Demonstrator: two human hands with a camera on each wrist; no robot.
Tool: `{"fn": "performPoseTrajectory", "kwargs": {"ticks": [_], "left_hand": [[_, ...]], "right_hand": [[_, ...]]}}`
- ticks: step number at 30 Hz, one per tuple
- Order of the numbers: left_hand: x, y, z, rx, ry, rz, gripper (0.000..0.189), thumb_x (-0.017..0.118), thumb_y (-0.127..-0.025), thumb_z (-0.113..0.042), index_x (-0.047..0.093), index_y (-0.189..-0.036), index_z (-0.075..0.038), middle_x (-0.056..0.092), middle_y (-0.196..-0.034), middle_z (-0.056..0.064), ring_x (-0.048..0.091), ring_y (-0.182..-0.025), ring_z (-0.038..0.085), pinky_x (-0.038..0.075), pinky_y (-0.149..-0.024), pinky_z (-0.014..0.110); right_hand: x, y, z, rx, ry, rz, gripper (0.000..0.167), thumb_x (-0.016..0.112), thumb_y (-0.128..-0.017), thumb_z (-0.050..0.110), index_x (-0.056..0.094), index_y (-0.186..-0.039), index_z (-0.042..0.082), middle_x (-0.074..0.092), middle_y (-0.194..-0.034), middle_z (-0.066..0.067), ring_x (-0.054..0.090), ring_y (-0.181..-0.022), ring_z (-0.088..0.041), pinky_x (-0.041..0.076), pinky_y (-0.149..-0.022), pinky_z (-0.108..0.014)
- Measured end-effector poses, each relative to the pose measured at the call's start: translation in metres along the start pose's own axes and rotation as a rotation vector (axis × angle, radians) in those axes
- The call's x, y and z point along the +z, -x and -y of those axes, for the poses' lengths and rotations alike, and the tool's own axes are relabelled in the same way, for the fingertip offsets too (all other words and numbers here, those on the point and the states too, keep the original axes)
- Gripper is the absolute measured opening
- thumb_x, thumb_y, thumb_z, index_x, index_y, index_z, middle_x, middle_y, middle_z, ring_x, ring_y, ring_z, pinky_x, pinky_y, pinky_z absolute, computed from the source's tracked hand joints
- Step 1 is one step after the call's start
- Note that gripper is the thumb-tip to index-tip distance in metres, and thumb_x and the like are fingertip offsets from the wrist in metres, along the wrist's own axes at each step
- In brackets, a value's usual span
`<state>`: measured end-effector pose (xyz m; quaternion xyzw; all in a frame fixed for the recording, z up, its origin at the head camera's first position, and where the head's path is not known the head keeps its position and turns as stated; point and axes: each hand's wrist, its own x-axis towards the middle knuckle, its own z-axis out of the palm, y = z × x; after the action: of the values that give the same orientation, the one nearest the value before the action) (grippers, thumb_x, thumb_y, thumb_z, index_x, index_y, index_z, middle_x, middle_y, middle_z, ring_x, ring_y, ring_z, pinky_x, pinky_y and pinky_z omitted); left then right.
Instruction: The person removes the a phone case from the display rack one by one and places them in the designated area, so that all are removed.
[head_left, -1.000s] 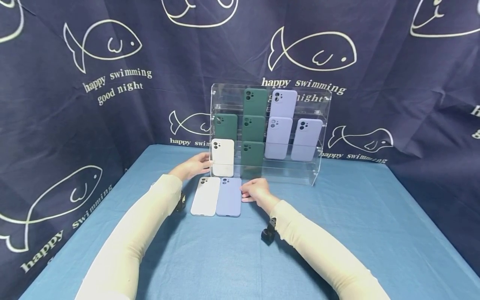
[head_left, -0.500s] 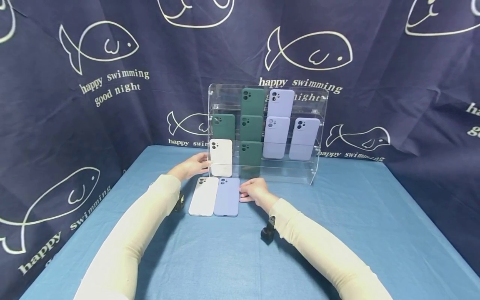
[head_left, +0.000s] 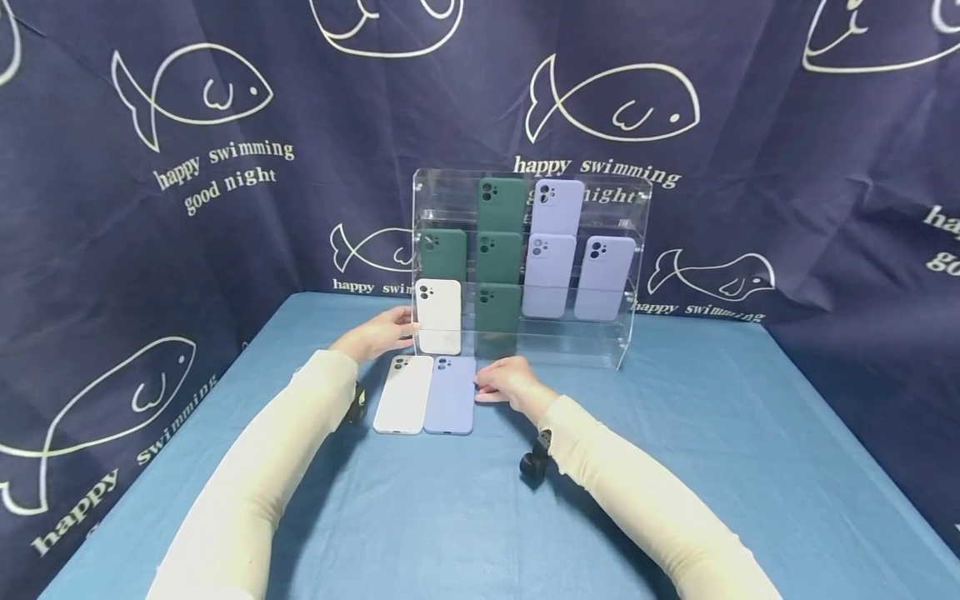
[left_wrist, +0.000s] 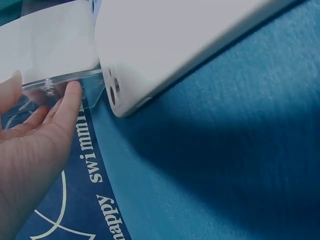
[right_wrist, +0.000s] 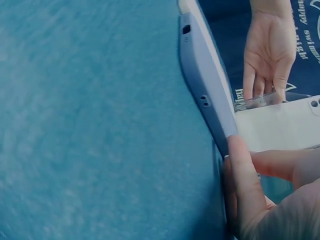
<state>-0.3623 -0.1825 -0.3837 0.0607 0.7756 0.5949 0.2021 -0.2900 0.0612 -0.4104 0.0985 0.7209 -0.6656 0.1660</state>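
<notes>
A white phone case (head_left: 403, 396) and a lavender phone case (head_left: 450, 396) lie side by side on the blue cloth before a clear acrylic display rack (head_left: 562, 346). At the rack's left side is my left hand (head_left: 377, 333), its extended fingers against the panel beside a standing white phone case (head_left: 438, 317). The left wrist view puts its index fingertip (left_wrist: 73, 90) right at the clear edge. My right hand (head_left: 513, 385) is beside the flat lavender case. Its index finger (right_wrist: 241, 160) touches that case's long side edge in the right wrist view; the fingers look fairly straight.
Green phone cases, such as the lower middle one (head_left: 497, 308), and lavender phone cases, such as the far right one (head_left: 604, 277), stand in the rack. A dark fish-print curtain (head_left: 375, 108) hangs behind the blue-covered table (head_left: 465, 517).
The whole head view has shifted slightly, so everything sits a little further left. Both hands keep their places beside the rack and the lavender case.
</notes>
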Motion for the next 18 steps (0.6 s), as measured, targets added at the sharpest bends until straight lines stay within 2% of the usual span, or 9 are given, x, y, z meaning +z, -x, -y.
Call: {"fn": "performPoseTrajectory", "kwargs": {"ticks": [4, 10, 15, 18], "left_hand": [[0.000, 0.004, -0.004, -0.017, 0.003, -0.002, 0.064, 0.041, -0.104, -0.008, 0.004, -0.154, 0.001, 0.012, -0.158, 0.025, 0.024, -0.145, 0.037, 0.032, -0.122, 0.043], [0.000, 0.005, -0.007, -0.021, 0.019, -0.012, 0.060, 0.042, -0.103, -0.006, 0.011, -0.154, 0.000, 0.021, -0.154, 0.024, 0.030, -0.142, 0.037, 0.032, -0.122, 0.044], [0.001, 0.003, -0.006, -0.002, 0.033, -0.001, 0.062, 0.044, -0.103, -0.007, 0.010, -0.153, 0.003, 0.021, -0.155, 0.025, 0.028, -0.143, 0.038, 0.032, -0.122, 0.045], [0.002, 0.003, -0.004, -0.015, 0.047, -0.015, 0.065, 0.047, -0.102, -0.007, 0.008, -0.153, 0.004, 0.020, -0.156, 0.026, 0.028, -0.144, 0.038, 0.034, -0.121, 0.044]], "right_hand": [[-0.002, 0.003, 0.002, 0.009, -0.007, 0.025, 0.025, 0.064, -0.086, -0.007, 0.063, -0.110, -0.014, 0.067, -0.096, -0.017, 0.060, -0.063, -0.014, 0.065, -0.077, -0.034], [-0.009, 0.009, 0.007, -0.018, -0.012, 0.036, 0.026, 0.063, -0.087, -0.006, 0.063, -0.112, -0.014, 0.067, -0.100, -0.020, 0.064, -0.066, -0.016, 0.064, -0.082, -0.037], [-0.016, 0.015, 0.017, -0.096, -0.053, 0.012, 0.026, 0.063, -0.087, -0.006, 0.063, -0.112, -0.014, 0.065, -0.111, -0.030, 0.067, -0.067, -0.016, 0.065, -0.079, -0.033], [-0.022, 0.016, 0.025, -0.152, -0.094, 0.007, 0.023, 0.067, -0.086, -0.002, 0.066, -0.107, -0.011, 0.068, -0.103, -0.028, 0.068, -0.066, -0.016, 0.065, -0.073, -0.029]]}}
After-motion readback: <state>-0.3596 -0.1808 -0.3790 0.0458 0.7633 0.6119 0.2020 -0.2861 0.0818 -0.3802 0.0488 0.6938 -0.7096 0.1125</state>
